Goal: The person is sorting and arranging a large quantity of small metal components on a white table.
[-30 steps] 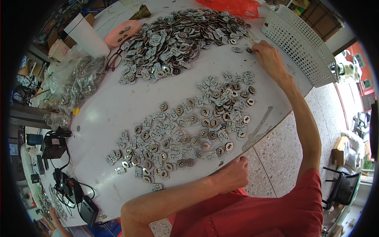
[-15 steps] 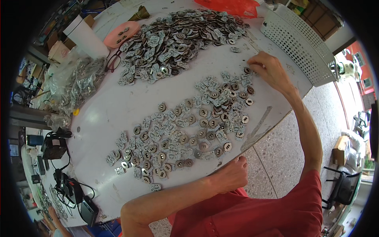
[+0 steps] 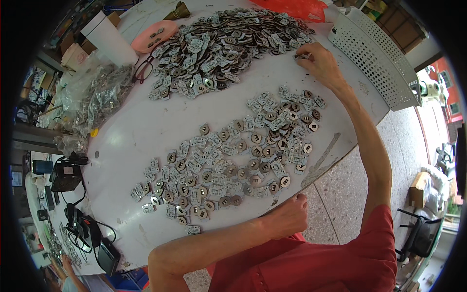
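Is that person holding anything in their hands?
The right hand pinches a small metal piece at the big pile's edge. The left hand holds nothing.

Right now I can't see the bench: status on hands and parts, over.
Right hand pinching at edge of far heap of metal pieces. Left hand resting on table edge, holding nothing. Near spread of pieces lies between them.

Metal pieces (image 3: 228, 160) across white table (image 3: 136, 131)
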`<move>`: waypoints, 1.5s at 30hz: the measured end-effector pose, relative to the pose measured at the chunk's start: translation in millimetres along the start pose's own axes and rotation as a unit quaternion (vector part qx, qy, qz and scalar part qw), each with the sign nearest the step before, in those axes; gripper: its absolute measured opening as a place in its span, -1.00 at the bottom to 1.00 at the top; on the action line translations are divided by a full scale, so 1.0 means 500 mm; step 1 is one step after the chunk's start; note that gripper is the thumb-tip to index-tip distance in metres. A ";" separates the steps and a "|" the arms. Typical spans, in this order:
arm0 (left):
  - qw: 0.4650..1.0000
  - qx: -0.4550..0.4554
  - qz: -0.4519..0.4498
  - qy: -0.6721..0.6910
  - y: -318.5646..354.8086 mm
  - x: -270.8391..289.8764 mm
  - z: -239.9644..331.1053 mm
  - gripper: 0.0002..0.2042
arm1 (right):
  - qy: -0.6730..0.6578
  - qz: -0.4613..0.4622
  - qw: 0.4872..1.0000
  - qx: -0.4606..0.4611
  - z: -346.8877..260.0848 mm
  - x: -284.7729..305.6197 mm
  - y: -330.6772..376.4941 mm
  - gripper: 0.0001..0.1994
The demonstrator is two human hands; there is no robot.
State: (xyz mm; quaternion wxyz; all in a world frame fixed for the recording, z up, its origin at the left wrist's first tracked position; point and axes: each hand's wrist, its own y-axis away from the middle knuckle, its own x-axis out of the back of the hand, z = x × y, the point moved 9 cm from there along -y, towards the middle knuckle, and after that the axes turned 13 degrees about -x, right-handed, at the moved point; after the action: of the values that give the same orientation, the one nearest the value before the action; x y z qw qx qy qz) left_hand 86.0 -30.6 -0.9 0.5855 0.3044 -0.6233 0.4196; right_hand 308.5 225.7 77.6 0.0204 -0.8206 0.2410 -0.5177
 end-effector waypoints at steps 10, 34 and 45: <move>0.993 -0.022 -0.090 0.074 -0.002 -0.010 0.000 -0.76 | -0.011 -0.002 1.000 -0.029 0.023 0.057 0.087 -0.78; 0.992 -0.023 -0.091 0.081 0.000 -0.011 0.005 -0.78 | 0.022 0.074 0.997 -0.026 0.049 0.009 -0.047 -0.70; 0.994 -0.018 -0.087 0.070 -0.001 -0.010 0.001 -0.77 | -0.011 -0.020 0.997 -0.077 0.079 0.007 -0.035 -0.69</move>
State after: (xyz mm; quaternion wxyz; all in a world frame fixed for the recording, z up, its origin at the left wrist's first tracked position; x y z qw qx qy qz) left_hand 86.6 -31.8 -5.7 0.6669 0.3168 -0.5596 0.3766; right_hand 350.0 230.9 67.4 -0.0506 -0.8301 0.2630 -0.4890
